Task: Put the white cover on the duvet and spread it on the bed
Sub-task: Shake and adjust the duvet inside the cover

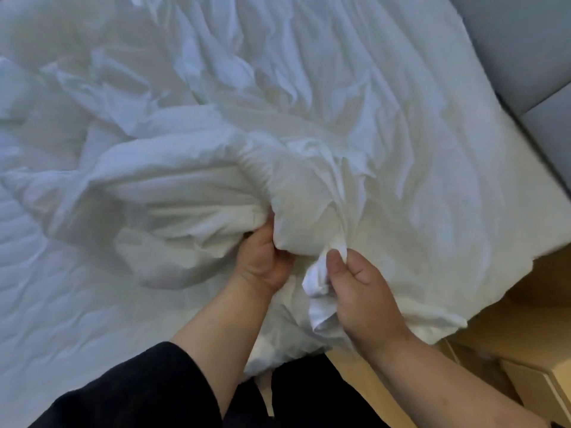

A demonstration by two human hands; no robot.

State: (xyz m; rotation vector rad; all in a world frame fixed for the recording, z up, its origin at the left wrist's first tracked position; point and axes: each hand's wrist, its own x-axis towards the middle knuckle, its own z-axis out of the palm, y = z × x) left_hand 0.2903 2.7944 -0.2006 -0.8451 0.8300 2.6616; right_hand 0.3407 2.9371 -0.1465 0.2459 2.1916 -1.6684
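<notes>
Beneath us lies the quilted white mattress bed (52, 304); on it the rumpled white fabric duvet cover (340, 97) spreads away from us; our left hand (262, 261) grips a bunched corner of the padded white duvet (191, 208); our right hand (361, 291), just beside, pinches a cover fold.

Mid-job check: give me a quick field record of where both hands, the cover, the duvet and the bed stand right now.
left hand: grips a bunched fold of white bedding
right hand: pinches a bright white strip of cloth between thumb and fingers
white cover: wrinkled, lying over the right part of the bed
duvet: bunched in a heap mid-bed; how far it sits inside the cover cannot be told
mattress: quilted surface exposed at left
bedding state: not yet spread flat
surroundings: grey headboard at right, wooden floor below
</notes>
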